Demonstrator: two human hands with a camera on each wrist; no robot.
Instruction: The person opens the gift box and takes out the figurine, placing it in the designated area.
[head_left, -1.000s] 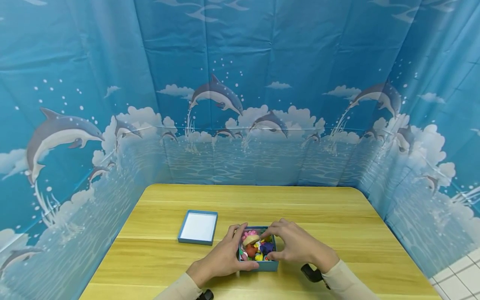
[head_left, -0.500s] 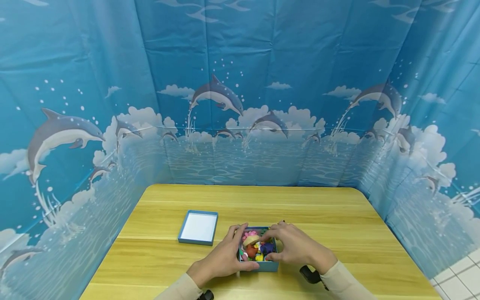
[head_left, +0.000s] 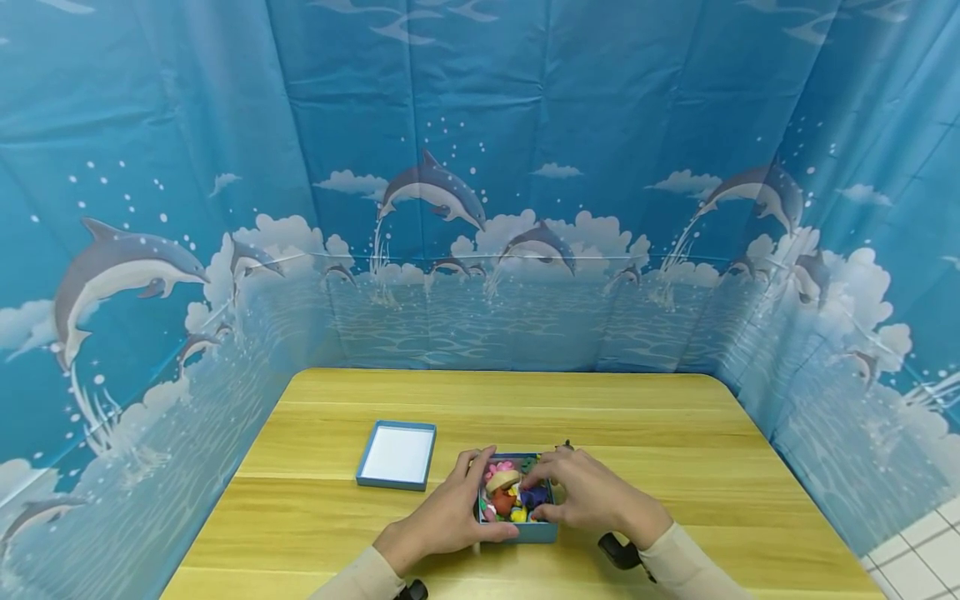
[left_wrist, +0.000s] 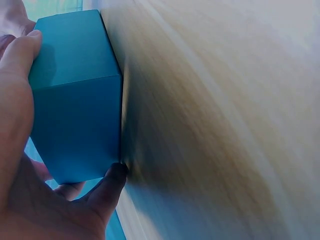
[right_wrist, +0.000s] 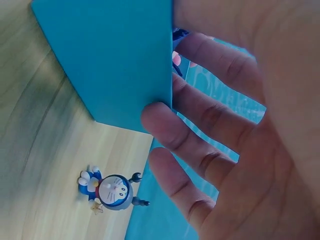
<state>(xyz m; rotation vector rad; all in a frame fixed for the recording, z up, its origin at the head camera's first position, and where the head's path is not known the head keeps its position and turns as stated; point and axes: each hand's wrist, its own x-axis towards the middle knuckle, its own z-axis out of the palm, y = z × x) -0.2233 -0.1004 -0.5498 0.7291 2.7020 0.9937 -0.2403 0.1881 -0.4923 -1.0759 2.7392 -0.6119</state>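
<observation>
An open blue box full of small coloured toys sits near the table's front. My left hand grips its left side, thumb along the front wall and fingers at the far left; the left wrist view has the same box between thumb and fingers. Reaching in over the right rim, my right hand pinches a dark blue toy with thumb and index finger. Its last two fingers stay outside the wall. Beside that toy lie a brown one, a tan round one and a pink flower-like one.
The box's lid lies inside up on the wooden table, left of the box. A blue-and-white cat figurine with a horned grey hood stands behind my right hand. A dolphin-print curtain surrounds the table.
My right index finger has dropped slightly toward the front, closing in on the dark blue toy. The figurine's top has come into view behind that hand. My left hand and the box stay put.
</observation>
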